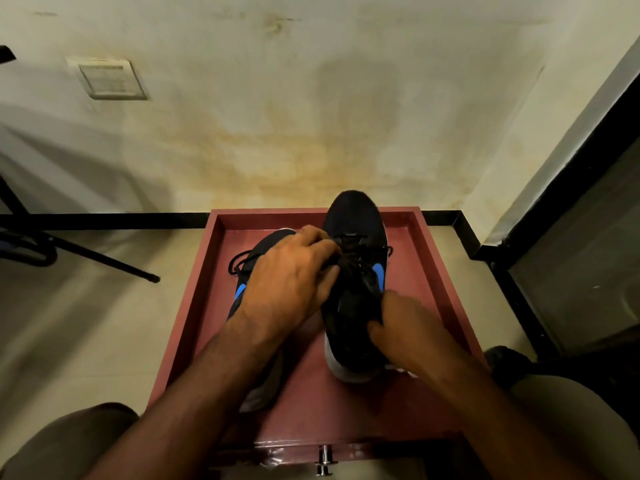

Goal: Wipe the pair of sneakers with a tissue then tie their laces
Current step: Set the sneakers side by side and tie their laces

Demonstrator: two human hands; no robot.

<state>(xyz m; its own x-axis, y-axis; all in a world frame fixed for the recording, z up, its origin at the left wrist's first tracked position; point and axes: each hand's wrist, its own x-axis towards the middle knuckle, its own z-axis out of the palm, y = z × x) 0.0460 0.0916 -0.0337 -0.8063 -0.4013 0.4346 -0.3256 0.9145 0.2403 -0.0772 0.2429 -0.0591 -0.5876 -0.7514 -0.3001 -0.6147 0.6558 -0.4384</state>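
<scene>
1. Scene: two dark sneakers with blue side marks sit in a shallow reddish tray (194, 282) at lower centre of the frame. The right-hand sneaker (356, 223) points toward the top of the frame, its toe over the tray's far rim; the left-hand sneaker (258, 249) lies beside it, largely hidden under a forearm.
2. Left hand (291, 282), centre frame: fingers curled down onto the laces (349, 265) of the right-hand sneaker, apparently pinching them — the exact grip is hidden by the knuckles.
3. Right hand (405, 330), lower right of centre: closed on the heel and collar of the same sneaker, steadying it.
4. A loose lace loop (237, 263) of the left-hand sneaker shows at centre left, so that one looks untied.
5. No tissue is visible. Judgement: the work is at the lacing stage, on the first shoe.
6. Handling, judged: the shoe should be light, with a soft upper that yields under the fingers and a stiffer sole. Best held at the heel or sole edge, where it will not collapse.
7. The laces are limp and thin, and dark on dark — take them near the ends and keep tension, or the knot slackens.
</scene>
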